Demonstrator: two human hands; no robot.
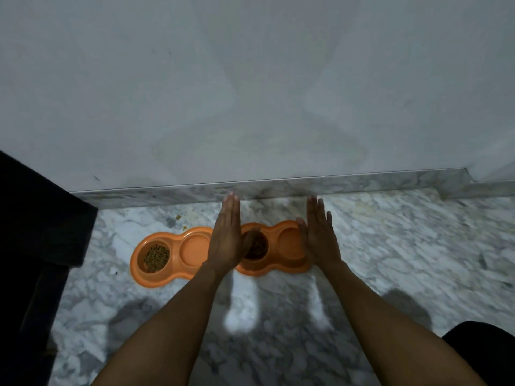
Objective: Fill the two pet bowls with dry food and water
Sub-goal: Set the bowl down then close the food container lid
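Observation:
Two orange double pet feeders lie side by side on the marble floor near the wall. The left feeder (178, 270) has dry kibble (156, 258) in its left well, and its right well looks bare. The right feeder (278, 270) holds dark food (257, 247) in its left well, and its right well (289, 243) looks bare. My left hand (227, 236) is held flat above the gap between the feeders, fingers straight, holding nothing. My right hand (319, 235) is flat above the right feeder's right edge, fingers straight, also holding nothing.
A pale wall with a marble skirting (278, 188) runs just behind the feeders. A dark piece of furniture (33, 246) stands at the left. A few loose kibble bits (178, 218) lie on the floor by the skirting. A dark shape (485, 349) sits at bottom right.

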